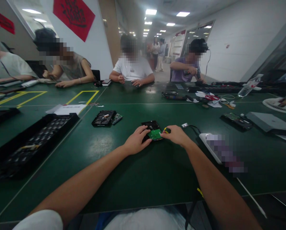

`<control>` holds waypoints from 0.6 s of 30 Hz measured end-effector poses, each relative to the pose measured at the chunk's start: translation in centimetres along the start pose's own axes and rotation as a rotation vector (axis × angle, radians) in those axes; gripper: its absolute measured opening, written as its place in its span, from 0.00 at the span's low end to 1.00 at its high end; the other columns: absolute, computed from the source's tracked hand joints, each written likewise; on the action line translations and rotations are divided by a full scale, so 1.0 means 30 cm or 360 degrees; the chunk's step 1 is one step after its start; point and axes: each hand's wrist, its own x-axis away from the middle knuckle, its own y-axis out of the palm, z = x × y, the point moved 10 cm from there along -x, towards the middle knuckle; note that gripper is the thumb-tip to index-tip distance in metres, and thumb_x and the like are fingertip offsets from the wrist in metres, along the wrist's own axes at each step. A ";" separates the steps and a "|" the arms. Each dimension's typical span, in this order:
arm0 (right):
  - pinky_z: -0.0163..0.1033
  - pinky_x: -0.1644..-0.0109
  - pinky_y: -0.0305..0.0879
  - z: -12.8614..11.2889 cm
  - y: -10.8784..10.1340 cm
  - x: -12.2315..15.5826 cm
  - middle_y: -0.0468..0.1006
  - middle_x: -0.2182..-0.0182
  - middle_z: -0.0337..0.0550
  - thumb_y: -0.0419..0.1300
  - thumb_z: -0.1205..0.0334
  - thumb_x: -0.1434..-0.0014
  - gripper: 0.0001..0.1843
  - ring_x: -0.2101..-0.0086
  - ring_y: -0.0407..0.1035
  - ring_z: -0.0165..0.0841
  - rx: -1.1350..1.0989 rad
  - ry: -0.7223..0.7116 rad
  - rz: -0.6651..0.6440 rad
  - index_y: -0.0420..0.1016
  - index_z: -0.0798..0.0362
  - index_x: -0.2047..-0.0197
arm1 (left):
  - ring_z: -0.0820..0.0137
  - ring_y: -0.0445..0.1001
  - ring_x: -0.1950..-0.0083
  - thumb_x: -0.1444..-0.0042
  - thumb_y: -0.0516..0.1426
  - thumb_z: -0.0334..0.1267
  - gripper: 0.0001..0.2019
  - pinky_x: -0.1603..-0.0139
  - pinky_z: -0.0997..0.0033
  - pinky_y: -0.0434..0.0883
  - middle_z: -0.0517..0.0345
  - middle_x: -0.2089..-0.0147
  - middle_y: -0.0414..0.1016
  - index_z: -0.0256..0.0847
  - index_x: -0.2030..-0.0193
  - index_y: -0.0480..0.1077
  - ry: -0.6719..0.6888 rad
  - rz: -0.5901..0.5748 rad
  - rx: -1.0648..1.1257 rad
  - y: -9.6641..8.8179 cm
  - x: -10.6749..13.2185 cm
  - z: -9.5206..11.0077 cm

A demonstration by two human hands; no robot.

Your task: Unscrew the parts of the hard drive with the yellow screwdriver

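A black hard drive [149, 124] lies flat on the green table [133, 166] in front of me, with a green circuit board [154, 134] on its near side. My left hand [136, 140] rests on the drive's left edge, fingers curled over it and touching the board. My right hand [176, 134] is closed round a small tool with a yellow and black handle [166, 130], its tip at the board's right edge.
A second opened drive [104, 118] lies further left. A long black tray [28, 143] sits at the left edge. A white device [212, 147] with a cable is on my right, a grey laptop [269, 123] beyond it. Several people work across the table.
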 end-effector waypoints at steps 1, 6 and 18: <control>0.41 0.68 0.59 0.004 0.004 0.001 0.80 0.72 0.43 0.71 0.50 0.47 0.12 0.71 0.70 0.38 0.0005 0.0024 -0.0027 0.81 0.49 0.72 | 0.52 0.58 0.25 0.33 0.52 0.54 0.28 0.27 0.44 0.63 0.40 0.29 0.63 0.39 0.32 0.65 -0.0002 -0.0004 -0.0001 -0.002 0.000 0.001; 0.40 0.68 0.59 0.031 0.009 0.002 0.80 0.72 0.43 0.70 0.53 0.46 0.11 0.71 0.72 0.37 0.0107 0.0200 -0.0101 0.80 0.51 0.72 | 0.52 0.59 0.25 0.32 0.52 0.54 0.28 0.27 0.44 0.64 0.40 0.29 0.63 0.40 0.32 0.65 -0.0012 -0.0006 -0.0015 -0.011 0.001 0.007; 0.36 0.68 0.58 0.022 0.025 0.011 0.81 0.69 0.43 0.63 0.54 0.39 0.12 0.68 0.73 0.34 0.0229 0.0300 -0.0228 0.80 0.53 0.68 | 0.53 0.59 0.27 0.36 0.56 0.56 0.33 0.27 0.49 0.63 0.40 0.30 0.63 0.37 0.31 0.64 0.0005 -0.0036 -0.0003 -0.043 0.009 0.032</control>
